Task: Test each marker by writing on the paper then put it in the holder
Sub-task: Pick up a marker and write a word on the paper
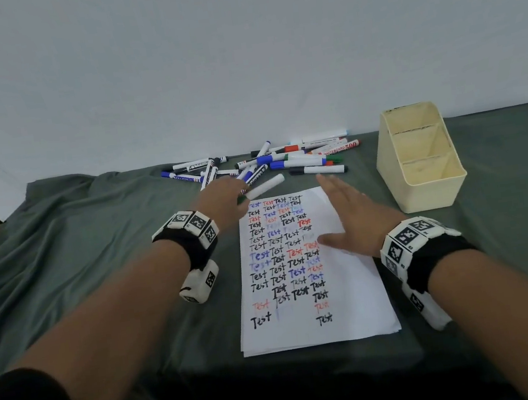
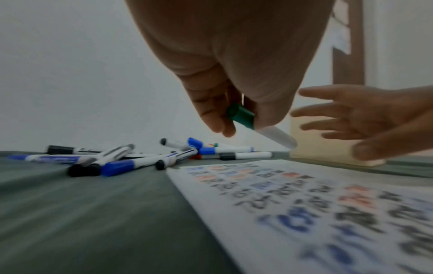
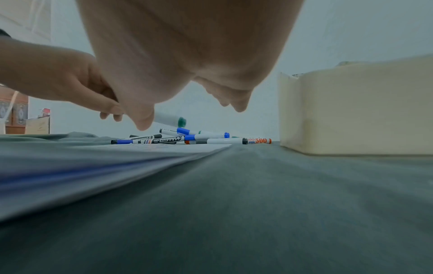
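A plain white wall [image 1: 236, 52] rises behind a rumpled green cloth [image 1: 95, 255].

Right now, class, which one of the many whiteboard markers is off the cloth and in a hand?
The white-barrelled marker with the green cap, gripped in the left hand above the paper's top edge. All the others lie in the pile on the green cloth.
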Action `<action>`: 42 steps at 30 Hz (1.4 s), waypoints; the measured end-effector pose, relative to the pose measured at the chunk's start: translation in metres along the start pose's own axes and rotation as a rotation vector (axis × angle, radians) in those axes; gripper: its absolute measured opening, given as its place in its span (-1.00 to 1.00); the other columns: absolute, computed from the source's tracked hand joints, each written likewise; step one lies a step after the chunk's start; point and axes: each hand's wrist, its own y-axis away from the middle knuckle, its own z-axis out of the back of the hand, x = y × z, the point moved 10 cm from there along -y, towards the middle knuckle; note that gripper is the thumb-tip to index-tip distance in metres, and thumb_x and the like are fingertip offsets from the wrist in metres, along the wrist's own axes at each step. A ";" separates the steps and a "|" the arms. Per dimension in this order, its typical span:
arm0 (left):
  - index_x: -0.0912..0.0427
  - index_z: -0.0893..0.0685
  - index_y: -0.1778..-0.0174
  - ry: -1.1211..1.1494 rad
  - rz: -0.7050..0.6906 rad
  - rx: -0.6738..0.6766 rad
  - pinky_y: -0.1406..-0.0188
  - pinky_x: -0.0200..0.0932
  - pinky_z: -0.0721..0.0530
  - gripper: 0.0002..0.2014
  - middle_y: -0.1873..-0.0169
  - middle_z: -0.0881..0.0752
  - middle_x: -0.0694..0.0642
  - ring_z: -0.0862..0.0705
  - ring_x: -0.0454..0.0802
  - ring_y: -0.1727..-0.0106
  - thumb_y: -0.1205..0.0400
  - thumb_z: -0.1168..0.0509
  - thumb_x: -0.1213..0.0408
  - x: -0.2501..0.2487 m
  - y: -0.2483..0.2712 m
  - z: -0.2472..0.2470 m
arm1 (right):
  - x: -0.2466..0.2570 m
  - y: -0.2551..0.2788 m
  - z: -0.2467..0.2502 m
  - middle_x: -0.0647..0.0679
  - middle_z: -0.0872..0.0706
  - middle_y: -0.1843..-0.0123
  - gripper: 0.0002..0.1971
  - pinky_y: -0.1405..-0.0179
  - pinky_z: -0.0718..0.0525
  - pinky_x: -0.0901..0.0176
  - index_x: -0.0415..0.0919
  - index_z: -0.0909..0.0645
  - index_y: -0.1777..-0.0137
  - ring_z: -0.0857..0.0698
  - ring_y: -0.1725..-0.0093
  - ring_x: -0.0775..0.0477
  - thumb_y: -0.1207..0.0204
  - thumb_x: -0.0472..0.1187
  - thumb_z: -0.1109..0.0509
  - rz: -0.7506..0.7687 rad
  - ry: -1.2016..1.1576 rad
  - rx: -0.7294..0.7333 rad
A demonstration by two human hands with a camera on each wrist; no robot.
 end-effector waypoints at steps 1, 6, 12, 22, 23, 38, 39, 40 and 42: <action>0.16 -0.76 -0.13 0.017 -0.081 0.007 -0.03 0.02 -0.67 -0.81 0.05 -0.65 0.10 -0.64 0.07 0.05 -0.67 -0.30 0.23 -0.015 0.005 0.001 | 0.003 0.002 0.008 0.03 0.28 -0.84 0.14 -0.72 -0.13 -0.21 0.18 0.46 -0.75 0.08 -0.82 -0.10 -0.57 0.27 -0.45 0.020 -0.009 -0.066; 0.12 -0.70 -0.14 0.072 -0.331 0.082 0.04 -0.11 -0.58 -0.82 0.05 -0.62 0.02 -0.59 -0.03 0.05 -0.70 -0.25 0.21 -0.089 0.030 -0.002 | 0.009 0.001 0.018 -0.08 -0.12 -0.81 -0.22 -0.71 -0.25 -0.17 -0.01 -0.04 -0.79 -0.15 -0.77 -0.15 -0.70 0.08 -0.37 0.069 0.089 -0.171; 0.18 -0.55 -0.20 0.148 -0.287 0.115 0.07 -0.05 -0.50 -0.81 0.06 -0.57 0.09 -0.54 0.06 0.09 -0.81 -0.09 0.20 -0.117 0.038 -0.021 | 0.009 -0.001 0.020 -0.02 -0.65 -0.03 -0.87 0.11 -0.50 0.02 -0.06 -0.57 -0.15 -0.55 -0.02 -0.07 -0.79 -0.07 -0.23 0.051 0.146 -0.171; -0.33 -0.30 -0.45 0.096 -0.064 0.182 0.33 -0.20 -0.51 -0.27 0.17 -0.62 -0.22 -0.61 -0.22 0.25 -0.43 -0.07 -0.61 -0.057 0.022 -0.033 | 0.006 -0.003 0.019 -0.02 -0.65 0.01 -0.83 0.17 -0.53 0.02 -0.09 -0.55 -0.15 -0.59 0.07 -0.08 -0.78 -0.01 -0.24 0.023 0.117 -0.150; -0.29 -0.18 -0.51 0.142 0.009 0.187 0.26 -0.15 -0.59 -0.14 0.15 -0.59 -0.20 -0.64 -0.17 0.21 -0.36 -0.08 -0.66 -0.041 0.022 -0.032 | 0.004 -0.002 0.020 -0.02 -0.66 0.01 -0.82 0.22 -0.50 0.05 -0.08 -0.55 -0.15 -0.60 0.09 -0.08 -0.79 0.00 -0.24 0.003 0.109 -0.156; 0.09 -0.76 -0.29 -0.090 0.176 0.270 -0.24 -0.13 -0.50 -0.66 -0.21 -0.73 0.17 -0.65 0.15 -0.29 -0.59 -0.46 0.37 0.095 0.056 -0.012 | 0.003 0.000 0.021 0.04 -0.60 0.03 -0.83 0.14 -0.43 0.09 -0.03 -0.54 -0.19 -0.57 0.08 -0.02 -0.78 0.03 -0.25 -0.034 0.082 -0.145; 0.09 -0.73 -0.34 -0.061 0.179 0.277 -0.21 -0.17 -0.51 -0.61 -0.19 -0.75 0.13 -0.67 0.12 -0.27 -0.58 -0.46 0.39 0.094 0.059 -0.013 | 0.002 0.000 0.021 0.04 -0.59 0.03 -0.83 0.14 -0.44 0.09 -0.03 -0.54 -0.19 -0.57 0.09 -0.02 -0.78 0.03 -0.25 -0.033 0.081 -0.146; 0.08 -0.70 -0.38 -0.031 0.184 0.282 -0.17 -0.22 -0.50 -0.57 -0.17 -0.76 0.11 -0.68 0.09 -0.24 -0.57 -0.46 0.41 0.093 0.061 -0.014 | 0.002 -0.001 0.021 0.04 -0.60 0.04 -0.83 0.14 -0.44 0.09 -0.03 -0.54 -0.18 -0.57 0.09 -0.01 -0.78 0.03 -0.25 -0.032 0.079 -0.149; 0.07 -0.67 -0.40 0.009 0.190 0.276 -0.11 -0.28 -0.47 -0.54 -0.15 -0.77 0.08 -0.69 0.05 -0.20 -0.57 -0.46 0.41 0.093 0.064 -0.015 | 0.003 -0.001 0.021 0.04 -0.60 0.06 -0.83 0.16 -0.45 0.08 -0.03 -0.55 -0.16 -0.58 0.11 -0.01 -0.77 0.04 -0.26 -0.031 0.077 -0.160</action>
